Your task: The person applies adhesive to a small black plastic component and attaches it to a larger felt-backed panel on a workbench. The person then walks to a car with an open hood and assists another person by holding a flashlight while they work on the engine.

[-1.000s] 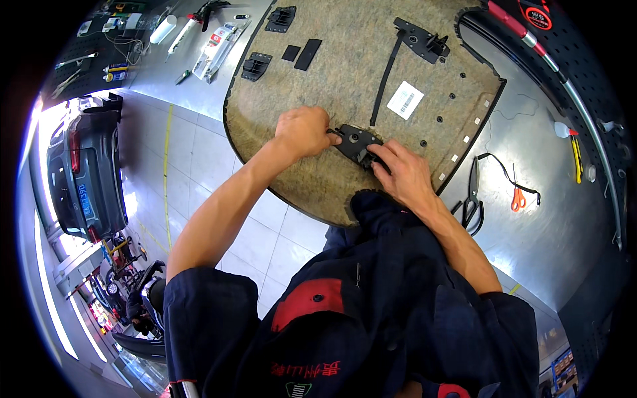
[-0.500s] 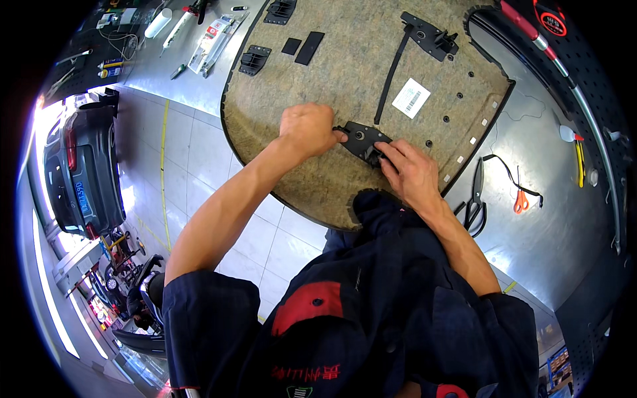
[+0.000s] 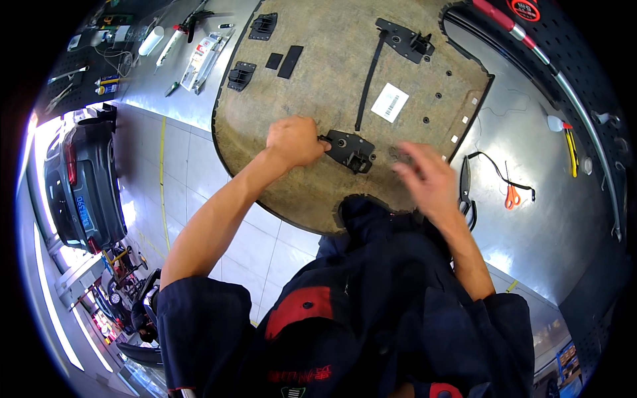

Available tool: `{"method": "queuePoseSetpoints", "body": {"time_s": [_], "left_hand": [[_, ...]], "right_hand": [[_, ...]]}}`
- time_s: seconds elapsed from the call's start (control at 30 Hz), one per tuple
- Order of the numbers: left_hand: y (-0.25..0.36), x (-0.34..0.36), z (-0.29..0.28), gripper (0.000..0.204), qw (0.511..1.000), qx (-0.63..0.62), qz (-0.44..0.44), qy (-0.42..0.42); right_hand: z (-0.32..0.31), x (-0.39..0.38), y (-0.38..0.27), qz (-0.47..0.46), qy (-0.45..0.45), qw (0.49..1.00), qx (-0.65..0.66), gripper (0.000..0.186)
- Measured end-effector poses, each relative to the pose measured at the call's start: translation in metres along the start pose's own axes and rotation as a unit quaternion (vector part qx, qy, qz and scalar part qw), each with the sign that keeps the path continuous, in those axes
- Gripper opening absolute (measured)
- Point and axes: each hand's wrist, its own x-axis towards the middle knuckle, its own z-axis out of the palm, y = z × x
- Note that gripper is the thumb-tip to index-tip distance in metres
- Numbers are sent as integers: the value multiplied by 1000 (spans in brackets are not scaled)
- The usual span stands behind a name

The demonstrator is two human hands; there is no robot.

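A black plastic bracket (image 3: 350, 151) with a raised clip at its right end lies on a large fibre-backed panel (image 3: 298, 106). My left hand (image 3: 293, 142) is closed at the bracket's left end, its thumb pressed there; what else lies inside the fist is hidden. To the right, my right hand (image 3: 428, 174) hovers over the panel, apart from the bracket. Motion smears its fingers, but they look spread, and nothing shows in them. Farther off sits a similar bracket (image 3: 401, 41), from which a black strap (image 3: 370, 83) runs toward me. A white label (image 3: 389, 102) lies beside that strap.
Two black brackets (image 3: 263, 26) and dark pads (image 3: 290, 62) are on the panel's far left. On the metal table (image 3: 504, 232) at right are black-handled scissors (image 3: 466, 192), orange scissors (image 3: 512, 197) and a yellow cutter (image 3: 571, 154). A caulking gun (image 3: 182, 30) lies far left.
My right hand has let go of the bracket and moved right, away from it. My left hand stays at the bracket's left end. The whole view has shifted slightly.
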Motion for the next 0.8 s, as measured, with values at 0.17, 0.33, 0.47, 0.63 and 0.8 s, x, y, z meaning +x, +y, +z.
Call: {"method": "queuePoseSetpoints", "body": {"time_s": [0.17,0.33,0.47,0.63,0.8], "left_hand": [[-2,-5,-18,44,999,15,39,19],[0,-47,-48,38,982,-90,77,149],[5,-81,-61,26,949,-260,-1,177],[9,-114,-45,24,931,-312,-37,184],[47,-138,-40,13,885,-401,-4,238]], "right_hand": [[-107,-29,87,175,223,959,14,25],[-212,-41,185,179,358,911,-102,35],[-248,7,226,250,415,874,-39,55],[-247,55,289,188,393,897,-81,44],[-219,44,206,142,309,937,-78,27]]}}
